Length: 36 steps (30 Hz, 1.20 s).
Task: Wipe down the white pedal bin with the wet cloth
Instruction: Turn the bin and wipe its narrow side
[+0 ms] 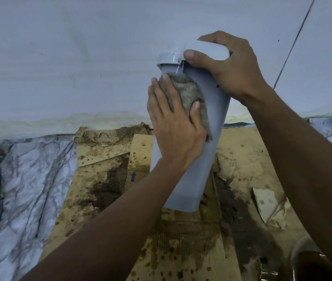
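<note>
Left hand (173, 126): fingers straight and close together, thumb set apart, palm pressed flat on the wet cloth (187, 92). The cloth is grey-green and rough-edged. It lies between the palm and the side of the white pedal bin (199, 159) and shows past the fingertips and beside the thumb.

The bin is held off the floor at a tilt, and no part of it is seen touching anything below. Its narrower end lies nearer than the left hand, and its wider end points away toward the wall.

Right hand (232, 65): beyond and to the right of the left hand, at the bin's far end. Fingers and thumb are curled round a white rounded part there. Whether that part is the lid or the pedal cannot be told. A grey round collar and a thin rod sit just beside the right thumb.

Below both hands lies stained, soaked cardboard (104, 179) on a veined marble floor (19, 179). Beyond both hands stands a pale wall (80, 57).
</note>
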Each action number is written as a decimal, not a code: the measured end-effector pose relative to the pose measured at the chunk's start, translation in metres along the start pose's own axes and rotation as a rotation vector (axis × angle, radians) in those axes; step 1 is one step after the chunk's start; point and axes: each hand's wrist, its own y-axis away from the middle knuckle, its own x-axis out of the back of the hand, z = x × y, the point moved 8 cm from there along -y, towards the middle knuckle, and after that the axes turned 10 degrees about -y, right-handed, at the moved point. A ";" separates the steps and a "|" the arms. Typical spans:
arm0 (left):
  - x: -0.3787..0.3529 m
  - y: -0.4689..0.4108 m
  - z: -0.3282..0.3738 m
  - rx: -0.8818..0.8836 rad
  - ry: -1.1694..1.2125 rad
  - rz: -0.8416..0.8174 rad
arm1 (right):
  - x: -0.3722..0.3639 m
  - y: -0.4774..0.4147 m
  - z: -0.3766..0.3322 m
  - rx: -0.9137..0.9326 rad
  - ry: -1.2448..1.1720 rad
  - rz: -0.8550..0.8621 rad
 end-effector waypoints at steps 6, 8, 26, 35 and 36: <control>-0.012 0.025 0.028 -0.340 -0.245 -0.056 | 0.004 -0.001 0.006 -0.051 -0.022 0.025; -0.023 0.053 0.031 -0.606 -0.322 -0.131 | 0.003 0.000 0.007 -0.081 -0.030 0.017; -0.003 0.027 0.001 -0.585 -0.248 -0.078 | 0.003 0.001 0.004 -0.063 0.005 0.020; -0.009 0.021 0.027 -0.428 -0.226 -0.062 | 0.006 -0.001 0.006 -0.030 0.025 0.001; -0.013 0.033 0.024 -0.499 -0.263 -0.093 | 0.007 0.000 0.006 -0.035 0.019 0.001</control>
